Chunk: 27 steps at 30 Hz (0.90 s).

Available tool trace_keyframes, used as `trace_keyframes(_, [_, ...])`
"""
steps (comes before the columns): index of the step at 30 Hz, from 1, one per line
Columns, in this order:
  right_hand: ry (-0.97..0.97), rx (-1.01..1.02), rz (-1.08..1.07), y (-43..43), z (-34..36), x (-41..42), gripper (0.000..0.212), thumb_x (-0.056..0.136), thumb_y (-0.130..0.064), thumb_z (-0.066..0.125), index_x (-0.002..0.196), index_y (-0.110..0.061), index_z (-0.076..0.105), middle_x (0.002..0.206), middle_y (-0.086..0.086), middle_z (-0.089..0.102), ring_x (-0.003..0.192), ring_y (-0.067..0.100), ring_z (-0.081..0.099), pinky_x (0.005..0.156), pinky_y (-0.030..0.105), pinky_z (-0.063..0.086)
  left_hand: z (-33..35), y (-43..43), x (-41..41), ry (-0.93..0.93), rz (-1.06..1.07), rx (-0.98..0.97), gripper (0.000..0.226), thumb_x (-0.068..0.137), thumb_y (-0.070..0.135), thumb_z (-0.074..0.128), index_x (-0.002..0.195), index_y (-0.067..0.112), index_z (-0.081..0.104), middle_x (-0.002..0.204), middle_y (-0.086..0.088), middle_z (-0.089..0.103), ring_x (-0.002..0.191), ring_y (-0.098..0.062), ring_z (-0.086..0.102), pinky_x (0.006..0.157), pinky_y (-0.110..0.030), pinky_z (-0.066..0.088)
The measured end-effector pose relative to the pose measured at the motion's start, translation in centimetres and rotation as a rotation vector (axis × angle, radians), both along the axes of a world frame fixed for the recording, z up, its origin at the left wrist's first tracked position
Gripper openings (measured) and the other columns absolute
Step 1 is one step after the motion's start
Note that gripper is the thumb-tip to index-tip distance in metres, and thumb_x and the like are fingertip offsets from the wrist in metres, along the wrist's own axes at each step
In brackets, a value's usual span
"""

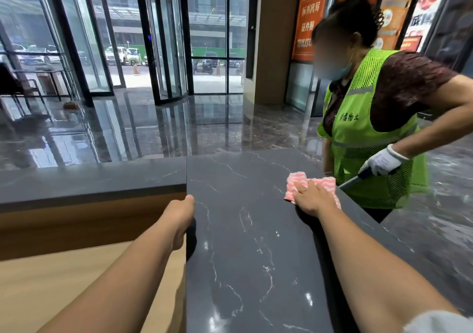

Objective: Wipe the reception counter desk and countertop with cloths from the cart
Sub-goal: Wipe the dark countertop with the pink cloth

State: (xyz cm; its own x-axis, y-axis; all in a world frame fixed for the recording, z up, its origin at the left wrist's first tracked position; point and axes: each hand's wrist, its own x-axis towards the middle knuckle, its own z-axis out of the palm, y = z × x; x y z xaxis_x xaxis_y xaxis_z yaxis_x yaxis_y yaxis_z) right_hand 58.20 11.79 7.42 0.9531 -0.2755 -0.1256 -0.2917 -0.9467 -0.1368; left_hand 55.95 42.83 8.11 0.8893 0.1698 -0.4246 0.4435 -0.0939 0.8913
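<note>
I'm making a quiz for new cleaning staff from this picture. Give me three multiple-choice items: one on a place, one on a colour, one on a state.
1. Where does the cloth lie?
A. on the lower wooden desk
B. on the dark countertop, near its far right edge
C. on the floor

2. What colour is the cloth?
A. plain blue
B. yellow
C. pink and white stripes

3. What is the left hand doing?
A. gripping the countertop's left edge
B. holding a spray bottle
C. lying flat on the cloth

Answers:
1 B: the right hand presses it flat on the dark stone.
2 C: the stripes show beyond that hand.
3 A: its thumb lies on top, right at the edge.
</note>
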Motion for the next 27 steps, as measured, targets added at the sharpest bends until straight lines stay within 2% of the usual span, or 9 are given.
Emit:
trace_keyframes(5, [0.002, 0.012, 0.161, 8.0, -0.1, -0.9, 0.052, 0.103, -0.038, 0.020, 0.154, -0.034, 0.013, 0.164, 0.004, -0.002, 0.150, 0.028, -0.001, 0.119, 0.044, 0.002, 0.8, 0.1, -2.1, -0.017, -0.069, -0.030, 0.036, 0.101, 0.032, 0.034, 0.117, 0.005, 0.051, 0.109, -0.008, 0.062, 0.103, -0.025, 0.056, 0.097, -0.037, 0.041])
trace_keyframes(10, [0.005, 0.038, 0.332, 14.3, -0.7, -2.4, 0.052, 0.103, -0.036, 0.019, 0.154, -0.035, 0.013, 0.163, 0.004, -0.004, 0.150, 0.027, -0.004, 0.120, 0.045, 0.000, 0.8, 0.2, -4.5, -0.050, -0.125, -0.024, 0.030, 0.103, 0.031, 0.031, 0.106, 0.012, 0.053, 0.092, 0.000, 0.058, 0.082, -0.013, 0.051, 0.087, -0.035, 0.037])
trace_keyframes(13, [0.013, 0.045, 0.353, 13.0, -0.5, -3.1, 0.051, 0.104, -0.035, 0.019, 0.155, -0.032, 0.014, 0.164, 0.003, -0.002, 0.150, 0.023, -0.001, 0.121, 0.040, 0.001, 0.9, 0.3, -6.1, -0.067, -0.171, 0.073, 0.032, 0.103, 0.033, 0.033, 0.090, 0.014, 0.054, 0.090, -0.002, 0.056, 0.083, -0.017, 0.050, 0.085, -0.037, 0.037])
trace_keyframes(16, [0.019, 0.005, 0.301, 9.3, -0.7, -3.3, 0.053, 0.104, -0.040, 0.021, 0.155, -0.029, 0.013, 0.163, 0.004, 0.003, 0.150, 0.025, 0.003, 0.121, 0.040, 0.005, 0.5, 0.4, -7.3, -0.131, -0.251, 0.199, 0.035, 0.102, 0.031, 0.032, 0.101, 0.009, 0.059, 0.100, -0.006, 0.057, 0.087, -0.019, 0.049, 0.073, -0.033, 0.037])
trace_keyframes(18, [0.016, -0.029, 0.237, 6.3, -0.8, -3.7, 0.054, 0.103, -0.040, 0.026, 0.155, -0.029, 0.013, 0.163, 0.005, 0.005, 0.149, 0.027, 0.008, 0.120, 0.042, 0.011, 0.3, 0.3, -8.2, -0.191, -0.284, 0.272, 0.029, 0.103, 0.027, 0.034, 0.091, 0.014, 0.058, 0.094, -0.002, 0.056, 0.081, -0.015, 0.049, 0.067, -0.029, 0.036])
trace_keyframes(20, [0.015, -0.015, 0.135, 2.7, -0.9, -4.5, 0.054, 0.103, -0.037, 0.028, 0.155, -0.030, 0.014, 0.163, 0.003, 0.007, 0.149, 0.026, 0.012, 0.119, 0.044, 0.014, 0.3, 0.1, -9.2, -0.241, -0.327, 0.346, 0.026, 0.102, 0.025, 0.038, 0.085, 0.018, 0.056, 0.089, 0.003, 0.056, 0.080, -0.012, 0.052, 0.072, -0.030, 0.040])
trace_keyframes(24, [0.004, -0.022, -0.023, -3.8, -0.9, -7.3, 0.053, 0.102, -0.039, 0.026, 0.153, -0.027, 0.020, 0.161, 0.008, 0.016, 0.146, 0.028, 0.019, 0.117, 0.043, 0.018, -0.3, -0.2, -10.6, -0.303, -0.464, 0.482, 0.021, 0.096, 0.030, 0.052, 0.102, 0.012, 0.062, 0.097, -0.001, 0.064, 0.094, -0.022, 0.058, 0.081, -0.031, 0.044])
trace_keyframes(25, [0.005, -0.028, -0.049, -4.5, -0.8, -8.1, 0.052, 0.102, -0.039, 0.025, 0.153, -0.026, 0.020, 0.160, 0.010, 0.018, 0.146, 0.030, 0.020, 0.117, 0.042, 0.018, -0.5, -0.3, -10.8, -0.310, -0.504, 0.536, 0.025, 0.095, 0.032, 0.055, 0.111, 0.015, 0.062, 0.108, -0.001, 0.064, 0.106, -0.022, 0.057, 0.089, -0.032, 0.044])
trace_keyframes(27, [0.017, -0.043, -0.077, -5.4, -1.0, -9.0, 0.053, 0.102, -0.041, 0.022, 0.152, -0.024, 0.022, 0.158, 0.012, 0.021, 0.144, 0.032, 0.022, 0.116, 0.042, 0.020, -0.8, -0.5, -11.2, -0.317, -0.567, 0.669, 0.040, 0.092, 0.040, 0.056, 0.127, 0.019, 0.057, 0.131, -0.002, 0.055, 0.134, -0.025, 0.039, 0.105, -0.035, 0.035])
